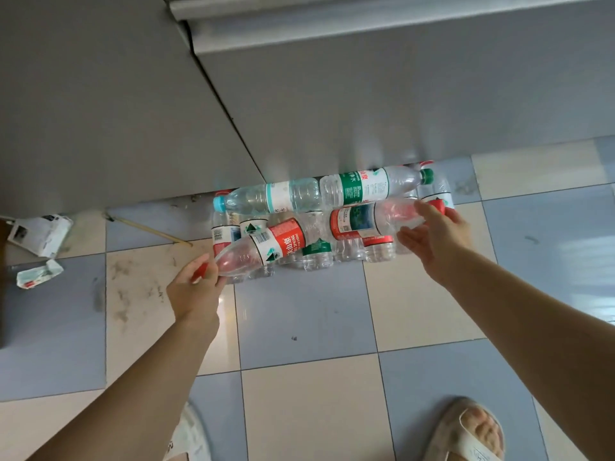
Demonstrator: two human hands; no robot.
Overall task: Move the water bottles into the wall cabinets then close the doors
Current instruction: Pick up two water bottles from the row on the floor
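Several clear water bottles stand in a cluster on the tiled floor against a grey cabinet (332, 104). A blue-capped bottle (266, 197) and a green-capped bottle (372, 186) lie on top of the cluster. My left hand (196, 291) grips the neck and red cap of a red-labelled bottle (266, 246), which lies tilted. At the cluster's right end, my right hand (436, 237) grips the neck of a second red-labelled bottle (362, 219), its red cap showing past my fingers.
Crumpled paper packaging (40, 234) and a smaller scrap (38, 272) lie on the floor at left, near a thin stick (149, 229). Checkered blue and cream tiles (299, 321) spread below. My sandalled feet (466, 430) stand at the bottom edge.
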